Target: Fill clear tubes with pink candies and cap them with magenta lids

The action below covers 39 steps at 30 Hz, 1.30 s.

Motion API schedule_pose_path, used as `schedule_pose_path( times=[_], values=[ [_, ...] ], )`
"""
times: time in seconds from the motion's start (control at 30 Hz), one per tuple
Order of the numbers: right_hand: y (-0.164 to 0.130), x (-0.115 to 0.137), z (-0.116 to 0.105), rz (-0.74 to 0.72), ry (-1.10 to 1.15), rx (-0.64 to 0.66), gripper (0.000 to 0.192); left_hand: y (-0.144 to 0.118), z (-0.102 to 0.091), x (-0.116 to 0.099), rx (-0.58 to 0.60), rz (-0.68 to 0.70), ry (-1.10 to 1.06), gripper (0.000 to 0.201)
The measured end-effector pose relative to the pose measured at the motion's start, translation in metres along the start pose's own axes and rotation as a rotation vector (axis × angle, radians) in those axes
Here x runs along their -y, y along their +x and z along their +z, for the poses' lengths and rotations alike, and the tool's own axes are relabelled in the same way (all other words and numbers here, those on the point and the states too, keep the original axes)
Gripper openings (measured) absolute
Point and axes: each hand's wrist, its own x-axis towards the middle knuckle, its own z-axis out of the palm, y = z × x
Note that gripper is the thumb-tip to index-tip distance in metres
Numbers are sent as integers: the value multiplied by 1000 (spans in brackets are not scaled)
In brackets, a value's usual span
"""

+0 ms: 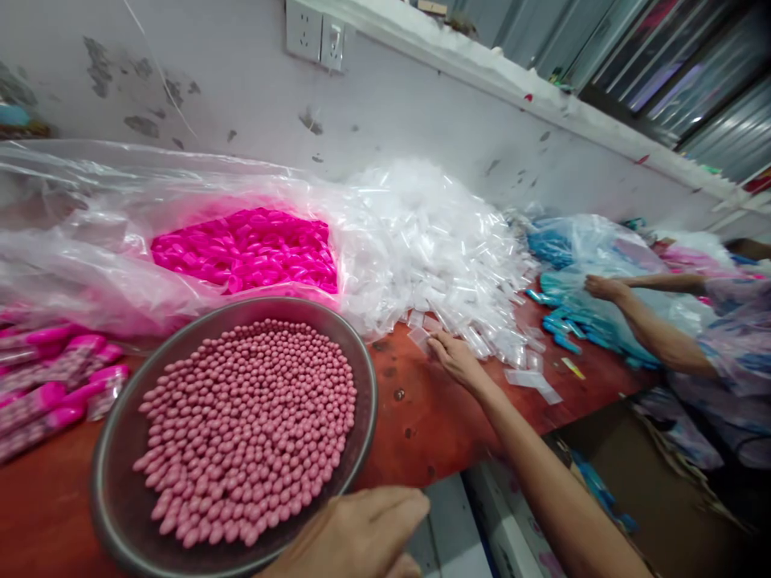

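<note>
My right hand [456,360] pinches a small clear plastic tube [419,338] between thumb and fingertips, at the near edge of a heap of clear plastic tubes [427,241]. At the bottom of the view is my left hand [358,534], slightly blurred, by the near right rim of a metal basin [372,385]. Its fingers reach to the right with the thumb apart below, and I see nothing in them. Many small pink balls [253,425] lie in the basin. Behind it, bright pink plastic caps [246,250] fill an open clear bag [102,249].
Filled tubes with pink caps [57,377] lie left of the basin on the red table [415,433]. To the right, a co-worker's hand [605,287] is at blue plastic pieces [569,317] under clear bags. A wall [229,88] with sockets [314,34] runs behind; an open carton [632,457] stands below.
</note>
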Motion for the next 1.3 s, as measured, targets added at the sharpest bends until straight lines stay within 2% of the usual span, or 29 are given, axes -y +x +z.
schedule_pose_path(
  times=[0.1, 0.2, 0.23, 0.3, 0.4, 0.47, 0.53, 0.6, 0.63, 0.7, 0.77, 0.8, 0.93, 1.07, 1.17, 1.23, 1.3],
  values=[
    [-34, 19, -9, -30, 221, 122, 40, 17, 17, 8, -62, -116, -103, 54],
    [-68, 36, -14, 16, 658, 256, 39, 36, 44, 30, -218, -237, -390, 71],
    [-77, 42, -13, 43, 806, 301, 37, 43, 51, 37, -281, -233, -516, 75],
    [-94, 50, -10, 84, 983, 378, 36, 55, 61, 46, -380, -141, -760, 77],
    [-112, 55, -4, 115, 1037, 451, 37, 64, 66, 52, -474, -33, -910, 77],
    [-120, 54, -1, 127, 1014, 443, 36, 62, 66, 55, -510, -14, -750, 75],
    [-126, 52, -1, 138, 955, 410, 33, 59, 66, 58, -494, 10, -385, 78],
    [-129, 50, 0, 153, 890, 400, 31, 58, 68, 60, -411, 10, 36, 80],
    [-131, 50, 1, 161, 868, 406, 30, 59, 70, 60, -354, -10, 213, 75],
    [-135, 51, 4, 184, 866, 427, 30, 62, 73, 59, -235, -84, 473, 48],
    [-139, 51, 7, 222, 910, 447, 31, 65, 76, 57, -157, -159, 644, 24],
    [-141, 49, 7, 245, 936, 457, 32, 66, 76, 57, -136, -183, 700, 21],
    [-149, 34, 2, 312, 970, 418, 33, 63, 67, 57, -142, -242, 779, 24],
    [-154, 23, -2, 331, 869, 325, 28, 62, 60, 60, -234, -244, 587, 17],
    [-152, 32, 4, 250, 785, 329, 25, 64, 67, 68, -255, -110, 355, 16],
    [-150, 42, 10, 200, 846, 380, 24, 65, 73, 74, -213, 9, 275, 33],
    [-148, 51, 16, 208, 980, 418, 26, 65, 77, 80, -146, 72, 243, 51]
  ],
)
